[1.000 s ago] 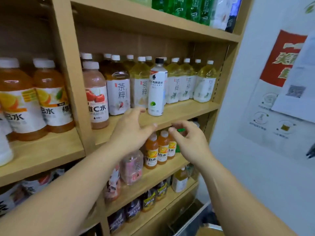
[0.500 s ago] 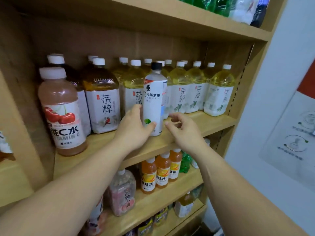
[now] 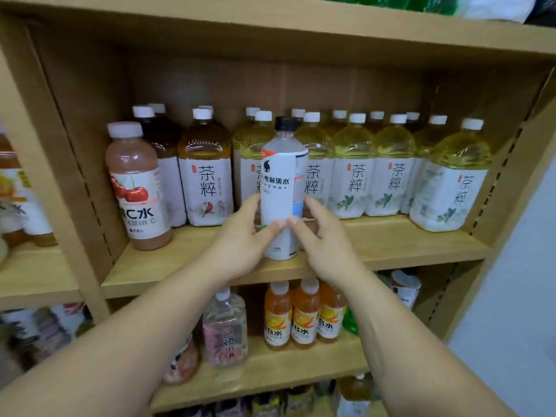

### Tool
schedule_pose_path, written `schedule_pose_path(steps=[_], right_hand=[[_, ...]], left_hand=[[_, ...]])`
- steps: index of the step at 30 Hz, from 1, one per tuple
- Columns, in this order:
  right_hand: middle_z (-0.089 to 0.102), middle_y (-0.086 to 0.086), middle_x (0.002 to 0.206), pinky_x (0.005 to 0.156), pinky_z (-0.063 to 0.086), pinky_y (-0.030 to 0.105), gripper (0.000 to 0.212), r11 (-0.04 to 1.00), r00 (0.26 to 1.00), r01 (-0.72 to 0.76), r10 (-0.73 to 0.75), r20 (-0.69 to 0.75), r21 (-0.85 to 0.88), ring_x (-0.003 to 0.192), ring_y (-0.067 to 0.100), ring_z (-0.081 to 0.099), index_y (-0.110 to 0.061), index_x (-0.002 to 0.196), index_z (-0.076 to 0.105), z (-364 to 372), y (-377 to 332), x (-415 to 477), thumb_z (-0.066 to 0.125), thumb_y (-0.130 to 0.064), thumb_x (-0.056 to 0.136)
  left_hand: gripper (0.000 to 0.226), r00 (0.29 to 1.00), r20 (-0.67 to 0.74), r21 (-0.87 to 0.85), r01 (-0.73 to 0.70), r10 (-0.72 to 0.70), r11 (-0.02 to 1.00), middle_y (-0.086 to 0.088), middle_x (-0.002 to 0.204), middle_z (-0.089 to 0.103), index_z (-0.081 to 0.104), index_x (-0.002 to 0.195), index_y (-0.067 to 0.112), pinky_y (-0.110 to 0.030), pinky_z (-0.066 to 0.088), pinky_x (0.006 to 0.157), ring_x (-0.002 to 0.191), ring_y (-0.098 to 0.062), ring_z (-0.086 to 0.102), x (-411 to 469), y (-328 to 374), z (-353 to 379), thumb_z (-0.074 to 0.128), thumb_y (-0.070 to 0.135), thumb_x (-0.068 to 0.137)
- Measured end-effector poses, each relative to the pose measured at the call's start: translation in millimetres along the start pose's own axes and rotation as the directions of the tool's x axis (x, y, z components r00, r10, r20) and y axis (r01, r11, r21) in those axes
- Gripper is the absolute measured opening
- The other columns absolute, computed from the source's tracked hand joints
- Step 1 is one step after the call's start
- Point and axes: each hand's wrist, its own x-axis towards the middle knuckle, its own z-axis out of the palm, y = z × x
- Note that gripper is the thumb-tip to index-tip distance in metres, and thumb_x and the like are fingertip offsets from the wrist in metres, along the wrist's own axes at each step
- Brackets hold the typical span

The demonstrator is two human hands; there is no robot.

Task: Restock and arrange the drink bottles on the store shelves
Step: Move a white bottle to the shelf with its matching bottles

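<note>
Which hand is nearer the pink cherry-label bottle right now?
Left. The left hand grips the black-capped bottle to the right of the cherry bottle; the right hand holds that bottle's far side.

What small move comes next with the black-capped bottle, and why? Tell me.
Probably lift the black-capped bottle off the shelf: left hand and right hand both grip it low, and it stands alone in front of the tea bottles, covering their labels.
</note>
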Motion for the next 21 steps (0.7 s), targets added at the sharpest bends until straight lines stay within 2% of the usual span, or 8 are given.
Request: schedule_pose_path(steps=[4,9,12,14,16,19,21], right_hand=[[0.064,-0.01,0.137,0.102,0.054,0.044,0.043,0.99,0.995,0.048,-0.059,0.077,0.132,0.118,0.01,0.065,-0.034,0.148,0.051,4,-16,-23,0.057,-0.029,0.105],[0.064,-0.018,0.139,0.103,0.054,0.048,0.043,0.934,0.961,0.111,-0.187,0.202,0.339,0.127,0.011,0.063,-0.044,0.146,0.051,30,-36,-49,0.056,-0.036,0.104],[0.066,-0.016,0.138,0.101,0.055,0.05,0.044,0.891,0.921,0.072,-0.232,0.312,0.449,0.127,0.012,0.064,-0.044,0.144,0.055,56,-48,-61,0.057,-0.045,0.1],[0.067,-0.014,0.137,0.102,0.055,0.051,0.042,0.866,0.886,0.03,-0.255,0.388,0.5,0.126,0.012,0.065,-0.044,0.142,0.058,77,-56,-66,0.058,-0.044,0.099],[0.07,-0.017,0.132,0.1,0.058,0.046,0.038,0.854,0.857,0.017,-0.281,0.432,0.521,0.121,0.008,0.067,-0.048,0.136,0.061,101,-66,-70,0.06,-0.042,0.099],[0.073,-0.019,0.123,0.088,0.057,0.021,0.035,0.85,0.827,0.025,-0.313,0.467,0.526,0.111,0.003,0.07,-0.048,0.13,0.064,138,-83,-79,0.065,-0.039,0.096],[0.076,-0.016,0.118,0.078,0.053,0.011,0.034,0.859,0.805,0.004,-0.306,0.508,0.512,0.101,0.001,0.073,-0.042,0.129,0.066,166,-95,-88,0.067,-0.036,0.095]], left_hand=[[0.055,0.998,-0.052,-0.114,-0.026,0.02,0.993,0.013,0.134,0.067,0.051,0.143,0.031,-0.047,0.052,0.105,0.125,-0.008,0.062,-41,13,-6,0.059,0.052,0.093],[0.061,0.995,-0.101,-0.214,-0.032,0.01,0.976,0.014,0.146,0.059,0.042,0.152,0.032,-0.032,0.052,0.106,0.136,-0.008,0.056,-95,23,-33,0.064,0.049,0.097],[0.07,0.996,-0.083,-0.238,0.017,-0.038,0.971,0.009,0.148,0.059,0.041,0.152,0.035,-0.042,0.051,0.107,0.137,-0.014,0.055,-126,22,-65,0.073,0.049,0.092],[0.07,0.993,-0.09,-0.219,0.06,-0.082,0.974,0.009,0.146,0.06,0.043,0.151,0.038,-0.042,0.054,0.106,0.135,-0.014,0.057,-148,17,-87,0.078,0.044,0.09],[0.069,0.987,-0.102,-0.217,0.102,-0.127,0.971,0.007,0.144,0.062,0.045,0.148,0.038,-0.043,0.054,0.105,0.134,-0.016,0.059,-173,7,-103,0.081,0.037,0.089],[0.067,0.973,-0.121,-0.255,0.162,-0.197,0.953,0.003,0.144,0.062,0.048,0.145,0.039,-0.05,0.052,0.106,0.134,-0.021,0.059,-218,-15,-120,0.082,0.037,0.088],[0.064,0.961,-0.136,-0.309,0.188,-0.239,0.932,0.002,0.144,0.062,0.049,0.144,0.04,-0.039,0.054,0.102,0.134,-0.021,0.059,-247,-32,-134,0.081,0.034,0.09]])
